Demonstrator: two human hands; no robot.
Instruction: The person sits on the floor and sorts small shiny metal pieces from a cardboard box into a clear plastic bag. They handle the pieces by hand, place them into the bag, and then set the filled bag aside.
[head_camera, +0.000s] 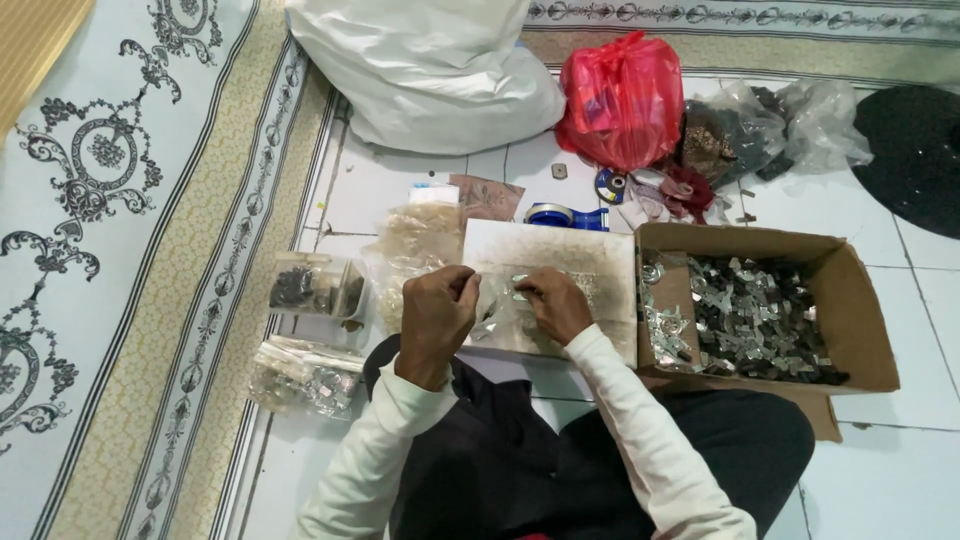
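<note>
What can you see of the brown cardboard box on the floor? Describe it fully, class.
The cardboard box is brown, shallow and open-topped, with its flaps folded outward. It sits flat on the white tiled floor, beside the person's right knee and just right of the white board they work over; its left wall looks to touch that board. Inside lies a loose heap of small shiny metal pieces, silvery and dark. Neither hand touches it.
</note>
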